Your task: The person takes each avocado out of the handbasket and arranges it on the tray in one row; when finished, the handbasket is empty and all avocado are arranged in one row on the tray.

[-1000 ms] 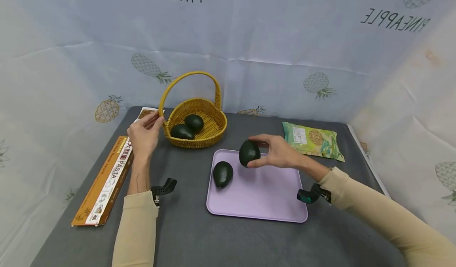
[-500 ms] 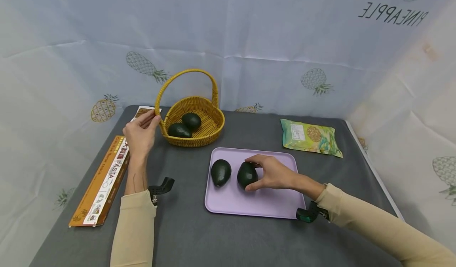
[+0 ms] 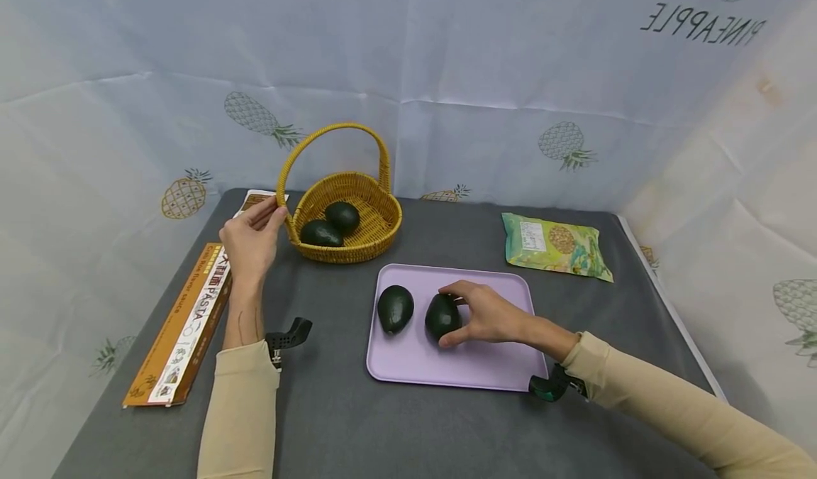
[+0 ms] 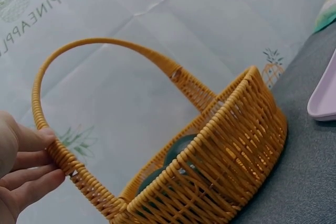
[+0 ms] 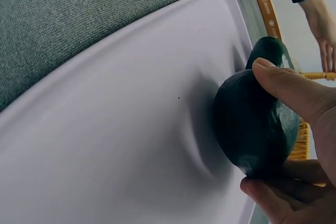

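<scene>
My right hand (image 3: 488, 314) grips a dark green avocado (image 3: 442, 317) between thumb and fingers, on the lilac tray (image 3: 485, 372). In the right wrist view that avocado (image 5: 252, 124) hides part of a second one. This other avocado (image 3: 395, 309) lies to its left on the tray. My left hand (image 3: 250, 241) pinches the left side of the yellow wicker basket's handle (image 3: 284, 181); the left wrist view shows thumb and fingers on the handle (image 4: 63, 156). Inside the basket (image 3: 383, 232) lie two more avocados (image 3: 332, 225).
A long orange and white pasta box (image 3: 181, 333) lies along the table's left side, partly under my left forearm. At the back right is a green and yellow food packet (image 3: 557, 246). A printed curtain (image 3: 447, 53) hangs behind the grey table (image 3: 383, 429).
My right hand has come down with the avocado from above the tray's back edge onto the tray. The left hand stays on the basket handle. The view has shifted slightly.
</scene>
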The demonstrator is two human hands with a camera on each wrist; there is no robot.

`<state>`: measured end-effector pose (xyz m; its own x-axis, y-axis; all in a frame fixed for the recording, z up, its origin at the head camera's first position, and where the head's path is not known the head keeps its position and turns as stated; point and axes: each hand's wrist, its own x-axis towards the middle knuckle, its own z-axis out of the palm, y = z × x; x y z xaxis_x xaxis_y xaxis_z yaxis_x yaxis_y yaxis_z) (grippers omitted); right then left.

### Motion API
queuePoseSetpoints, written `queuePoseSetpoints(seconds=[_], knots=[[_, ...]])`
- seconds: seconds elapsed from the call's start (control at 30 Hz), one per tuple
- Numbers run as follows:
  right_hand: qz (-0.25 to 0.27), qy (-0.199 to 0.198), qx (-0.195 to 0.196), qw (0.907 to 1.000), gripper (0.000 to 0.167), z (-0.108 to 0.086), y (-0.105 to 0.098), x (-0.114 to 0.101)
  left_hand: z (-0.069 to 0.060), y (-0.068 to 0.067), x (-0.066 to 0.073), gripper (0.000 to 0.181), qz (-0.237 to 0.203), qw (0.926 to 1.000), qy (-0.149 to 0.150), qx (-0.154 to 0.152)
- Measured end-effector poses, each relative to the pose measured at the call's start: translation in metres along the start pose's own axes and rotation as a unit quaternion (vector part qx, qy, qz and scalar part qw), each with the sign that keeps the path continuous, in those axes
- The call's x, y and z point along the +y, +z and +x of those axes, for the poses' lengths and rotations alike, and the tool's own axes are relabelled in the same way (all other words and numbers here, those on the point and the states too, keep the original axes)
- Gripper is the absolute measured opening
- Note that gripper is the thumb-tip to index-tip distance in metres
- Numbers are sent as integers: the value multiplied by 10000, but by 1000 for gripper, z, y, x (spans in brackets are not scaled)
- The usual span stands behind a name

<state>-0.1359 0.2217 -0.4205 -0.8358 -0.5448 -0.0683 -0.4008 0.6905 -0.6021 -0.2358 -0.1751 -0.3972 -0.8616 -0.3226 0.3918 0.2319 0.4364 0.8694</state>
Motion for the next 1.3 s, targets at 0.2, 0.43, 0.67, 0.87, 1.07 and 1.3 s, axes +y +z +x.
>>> queuePoseSetpoints(seconds=[0.2,0.43,0.67,0.87,1.07,1.3], knots=[[-75,9,-11,10000,92,0,1,-1,-1,-3,-1,38,0,10000,-47,4],[-92,-64,-9,9999,92,3,2,0,-2,-3,-2,38,34,10000,22,8],[-109,-85,-78,9999,94,2,1,-1,-2,-2,-2,38,53,10000,56,10],[-107,-81,-75,9999,95,1,1,0,0,-1,-1,37,57,10000,60,11],[-139,-53,-96,9998,96,0,-1,-1,0,0,-1,37,42,9999,93,-22],[-207,30,-83,9997,95,5,-9,-2,1,0,0,37,-3,10000,30,-19]])
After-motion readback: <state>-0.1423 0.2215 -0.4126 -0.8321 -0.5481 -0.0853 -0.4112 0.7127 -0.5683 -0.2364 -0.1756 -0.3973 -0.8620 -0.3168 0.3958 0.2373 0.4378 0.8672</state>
